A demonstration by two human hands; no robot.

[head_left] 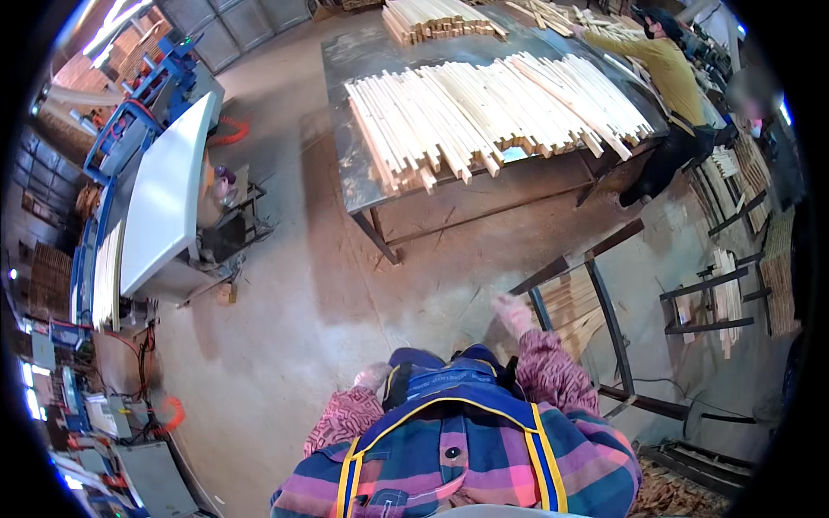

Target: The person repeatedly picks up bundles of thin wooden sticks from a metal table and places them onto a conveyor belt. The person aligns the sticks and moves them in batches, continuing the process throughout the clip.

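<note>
My right hand (pixel 515 314) is out ahead of my body, beside the near corner of a dark metal rack (pixel 609 319). Its fingers look stretched out and I see nothing in them; whether it touches the rack I cannot tell. Wooden strips (pixel 572 312) lie inside the rack frame. My left hand (pixel 373 376) hangs close to my waist, its fingers mostly hidden and nothing visible in it. Patterned pink sleeves cover both forearms, and a blue apron (pixel 449 384) with yellow edging covers my front.
Ahead stands a metal table (pixel 345 52) with a wide row of pale wooden strips (pixel 492 112) and another stack (pixel 440 19) behind. A person (pixel 678 82) works at its right end. At left is a machine with a white panel (pixel 168 198). Metal stands (pixel 712 302) hold wood at right.
</note>
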